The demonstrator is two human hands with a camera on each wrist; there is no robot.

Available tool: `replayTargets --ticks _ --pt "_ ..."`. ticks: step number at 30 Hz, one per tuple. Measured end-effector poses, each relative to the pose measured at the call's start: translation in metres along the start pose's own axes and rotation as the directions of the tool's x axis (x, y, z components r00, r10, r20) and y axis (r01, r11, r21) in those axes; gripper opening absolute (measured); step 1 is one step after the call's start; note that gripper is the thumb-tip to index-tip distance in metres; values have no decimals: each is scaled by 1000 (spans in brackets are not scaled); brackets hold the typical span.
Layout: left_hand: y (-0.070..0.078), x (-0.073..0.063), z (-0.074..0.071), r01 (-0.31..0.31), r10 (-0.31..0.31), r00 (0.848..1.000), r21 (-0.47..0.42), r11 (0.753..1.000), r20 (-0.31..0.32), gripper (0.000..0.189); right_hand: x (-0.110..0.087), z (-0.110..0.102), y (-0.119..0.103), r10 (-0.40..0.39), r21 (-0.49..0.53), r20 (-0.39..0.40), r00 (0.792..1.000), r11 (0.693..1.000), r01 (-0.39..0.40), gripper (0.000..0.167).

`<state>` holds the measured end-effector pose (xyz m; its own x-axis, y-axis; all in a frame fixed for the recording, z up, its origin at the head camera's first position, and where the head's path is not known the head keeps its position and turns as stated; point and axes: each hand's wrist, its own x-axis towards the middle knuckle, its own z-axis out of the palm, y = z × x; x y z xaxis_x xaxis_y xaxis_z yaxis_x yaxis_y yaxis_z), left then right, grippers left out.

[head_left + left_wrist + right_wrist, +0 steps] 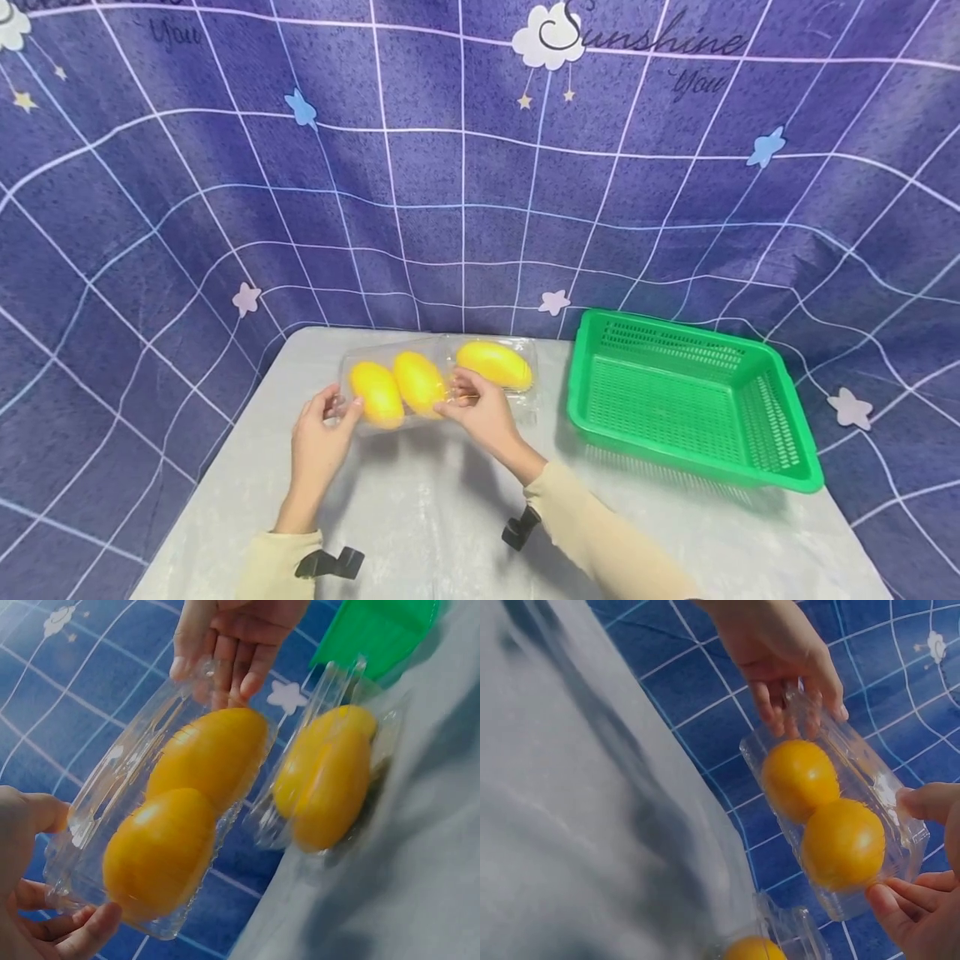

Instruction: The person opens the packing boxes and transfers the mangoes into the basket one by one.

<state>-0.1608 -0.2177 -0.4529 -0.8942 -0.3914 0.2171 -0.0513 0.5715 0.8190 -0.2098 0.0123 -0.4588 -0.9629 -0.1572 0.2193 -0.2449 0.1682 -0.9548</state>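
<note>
- Centrally, we record one clear, ribbed, rectangular plastic box [124,784], held up over the near edge of the second box's left side and tilted in the wrist views, where it shows against the blue cloth.
- Inside it, we count two smooth, yellow, oval fruits [420,383], lying side by side.
- At its left end, we note the left hand [322,433], its grip narrow, thumb and fingers pinching the plastic.
- At its right end, we note the right hand [483,417], likewise pinching the plastic between thumb and fingers.
- Just beside, to the right, we list a second clear plastic box [525,408], on the table, with at least one yellow oval fruit [493,365] in it; we cannot tell the full number.
- Farther right, we enter a green, rectangular, perforated plastic basket [797,408], standing on the table.
- Beneath, we have a table with a pale grey covering [420,517].
- On the person, we see cream sleeves [611,533] and black wrist fittings [330,564].
- Behind all, we register a blue-violet cloth [495,225] with pale grid lines, stars, clouds and the word "Sunshine".
</note>
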Motion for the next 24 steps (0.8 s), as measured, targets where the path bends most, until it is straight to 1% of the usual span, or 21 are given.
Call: replayTargets --ticks 6,8,11,13,18,24 --pt "2 -14 11 15 -15 999 -10 1000 34 57 -16 -14 4 -6 21 -15 1000 1000 6 60" --pt "3 -19 14 18 -17 999 -6 1000 43 56 -22 -17 8 3 26 -21 1000 1000 -2 60" --pt "4 -26 20 12 -11 998 -4 1000 57 56 -32 -23 13 8 15 -39 999 1000 -8 60" --pt "5 -31 23 3 -2 998 -10 1000 67 56 -39 -26 15 9 2 -53 999 1000 -9 61" --pt "6 -43 30 -16 19 995 -34 999 94 56 -55 -36 17 -20 -21 -87 996 1000 18 60" --pt "9 -51 38 -46 51 993 -49 998 103 54 -69 -50 19 -5 -22 -96 995 1000 3 60"
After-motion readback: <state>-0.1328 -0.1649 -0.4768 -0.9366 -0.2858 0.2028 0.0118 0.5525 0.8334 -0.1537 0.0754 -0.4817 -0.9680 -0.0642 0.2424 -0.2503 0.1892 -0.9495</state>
